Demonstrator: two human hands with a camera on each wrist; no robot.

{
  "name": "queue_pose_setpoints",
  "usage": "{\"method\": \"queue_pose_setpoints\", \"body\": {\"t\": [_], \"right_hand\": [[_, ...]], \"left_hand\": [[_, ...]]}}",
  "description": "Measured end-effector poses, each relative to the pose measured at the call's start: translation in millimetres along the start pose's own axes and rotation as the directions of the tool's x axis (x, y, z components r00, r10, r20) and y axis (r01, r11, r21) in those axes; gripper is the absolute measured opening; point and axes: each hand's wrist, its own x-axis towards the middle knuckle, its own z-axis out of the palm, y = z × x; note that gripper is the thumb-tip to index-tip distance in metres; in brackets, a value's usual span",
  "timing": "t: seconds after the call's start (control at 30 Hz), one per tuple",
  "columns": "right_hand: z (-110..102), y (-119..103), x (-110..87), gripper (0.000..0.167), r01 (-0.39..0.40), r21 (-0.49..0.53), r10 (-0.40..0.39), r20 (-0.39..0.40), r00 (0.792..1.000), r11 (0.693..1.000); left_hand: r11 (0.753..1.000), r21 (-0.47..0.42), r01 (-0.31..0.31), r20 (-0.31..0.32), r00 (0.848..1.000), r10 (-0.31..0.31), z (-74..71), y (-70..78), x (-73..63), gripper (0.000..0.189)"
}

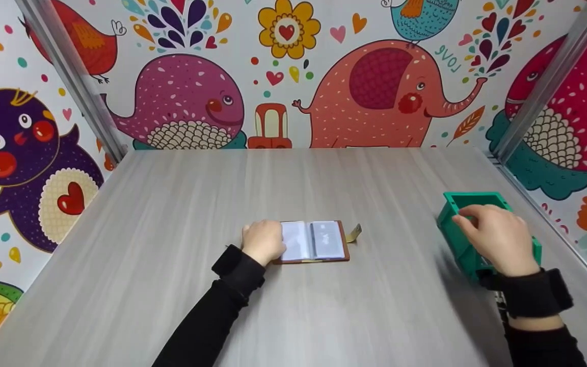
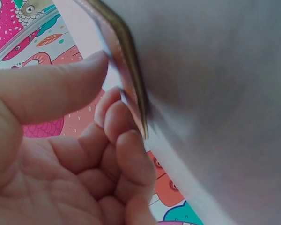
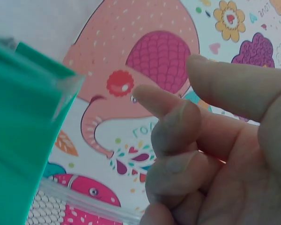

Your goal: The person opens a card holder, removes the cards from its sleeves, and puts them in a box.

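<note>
A small brown card holder [image 1: 329, 240] lies spread flat on the table, its clear plastic sleeves facing up. Its strap with a metal snap [image 1: 354, 233] sticks out to the right. My left hand [image 1: 263, 242] grips the left edge. Seen from the left wrist, the thumb [image 2: 79, 77] lies against the inner side and curled fingertips meet the card holder's edge [image 2: 131, 79]. Over a green plastic bin [image 1: 459, 237] hovers my right hand [image 1: 497, 239], holding nothing. Its fingers are loosely bent, with the thumb apart from them in the right wrist view. The hand hides part of the bin's inside.
The wood-grain table [image 1: 171, 204] carries the card holder in the middle and the bin near the right edge. Panels printed with cartoon animals [image 1: 375, 92] stand behind and at both sides, with metal posts [image 1: 69, 76] at the corners.
</note>
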Motion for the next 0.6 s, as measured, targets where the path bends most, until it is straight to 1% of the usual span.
{"method": "queue_pose_setpoints", "body": {"t": [0.13, 0.33, 0.47, 0.6], "right_hand": [[7.3, -10.6, 5.2, 0.028, 0.018, 0.018, -0.019, 0.026, 0.999, 1.000], [18.2, -30.6, 14.3, 0.029, 0.044, 0.011, -0.045, 0.055, 0.997, 0.999], [27.1, -44.2, 19.0, 0.029, 0.055, 0.012, -0.056, 0.087, 0.995, 0.998], [38.4, -56.0, 21.9, 0.027, 0.084, 0.007, -0.084, 0.103, 0.991, 0.996]], "left_hand": [[1.000, -0.003, 0.007, 0.003, 1.000, -0.007, 0.2, -0.2, 0.2, 0.017], [1.000, -0.006, 0.004, 0.007, 1.000, -0.004, 0.3, -0.7, -0.1, 0.018], [1.000, -0.001, 0.004, 0.004, 1.000, -0.004, 0.2, -0.8, 0.0, 0.016], [1.000, 0.004, 0.003, 0.002, 1.000, -0.003, -0.4, 0.0, -0.4, 0.013]]}}
